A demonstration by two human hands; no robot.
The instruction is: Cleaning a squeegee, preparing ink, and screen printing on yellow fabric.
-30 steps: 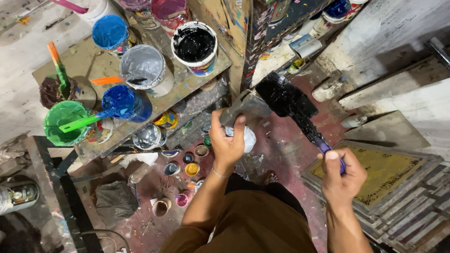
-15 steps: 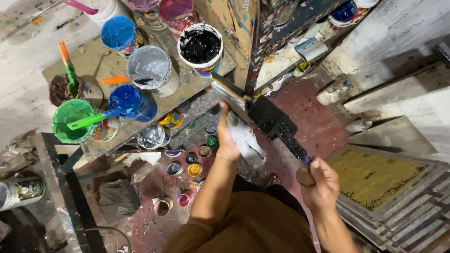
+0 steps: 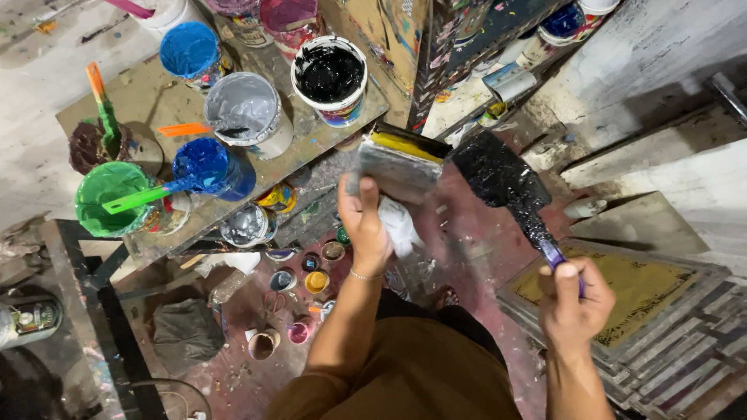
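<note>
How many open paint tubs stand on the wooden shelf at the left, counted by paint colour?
Blue: 2, the light blue tub and the dark blue tub
Grey: 1, the grey tub
Black: 1, the black tub
Green: 1, the green tub
Brown: 1, the brown tub
Total: 6

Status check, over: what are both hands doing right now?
Left hand grips white rag and a flat grey scraper. Right hand holds black-coated spatula by its handle. Paint buckets nearby, black bucket closest.
</note>
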